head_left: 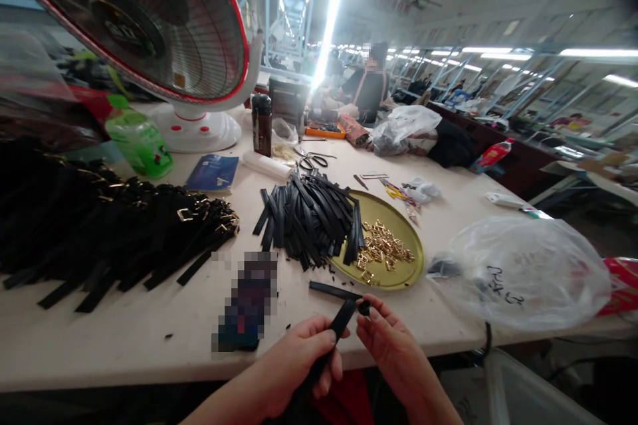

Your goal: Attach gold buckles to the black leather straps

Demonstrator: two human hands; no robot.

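Note:
My left hand [314,352] is closed around a flat black strap [343,319], its thumb pressed on top. Close beside it, the fingertips of my right hand [389,339] pinch a small black loop-like piece [365,308] at the strap's upper end; whether the two are joined I cannot tell. Another black strip [331,289] lies just beyond my fingers. Behind that, a heap of black strips [309,219] partly overlaps a yellow-green round tray [411,279], which holds many small gold buckles [383,246].
On the left lie a large pile of black straps with gold buckles [124,232] and a phone [246,305]. A fan [199,129], a green bottle [139,139], a blue booklet [213,172] and scissors [314,159] stand or lie farther back. At right rests a plastic bag [523,272].

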